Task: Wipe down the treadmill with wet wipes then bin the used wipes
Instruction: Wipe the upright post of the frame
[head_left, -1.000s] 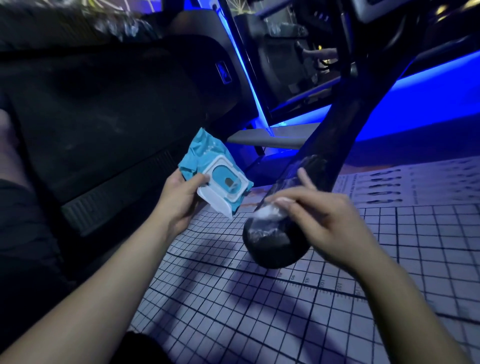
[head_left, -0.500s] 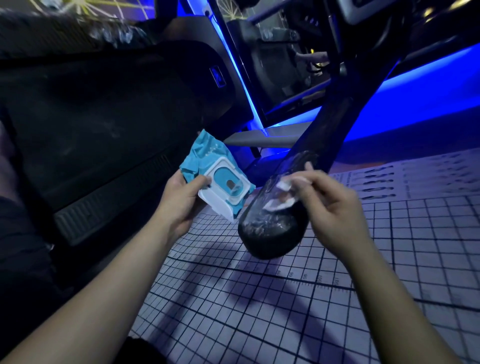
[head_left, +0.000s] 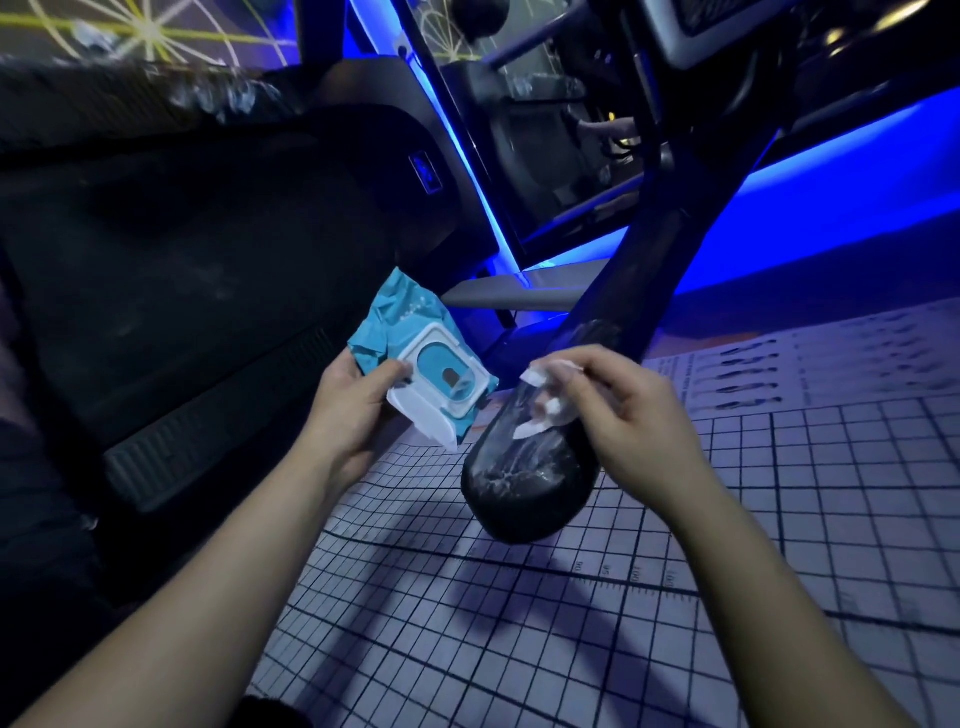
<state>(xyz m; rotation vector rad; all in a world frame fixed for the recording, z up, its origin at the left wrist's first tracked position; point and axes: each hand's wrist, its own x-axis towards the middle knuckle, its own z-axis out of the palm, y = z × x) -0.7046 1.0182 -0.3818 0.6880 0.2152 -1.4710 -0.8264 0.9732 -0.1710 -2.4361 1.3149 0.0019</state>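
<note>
Your right grip (head_left: 639, 415) pinches the wipe (head_left: 531, 430) against the handlebar (head_left: 524, 483), seemingly loosely, so it may drop; your left grip (head_left: 348, 415) clutches the pack (head_left: 395, 322).

Glossy wet treadmill handle (head_left: 524, 467)

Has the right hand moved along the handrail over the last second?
Yes. The right hand has slid the wet wipe up the treadmill handrail, away from its rounded end.
</note>
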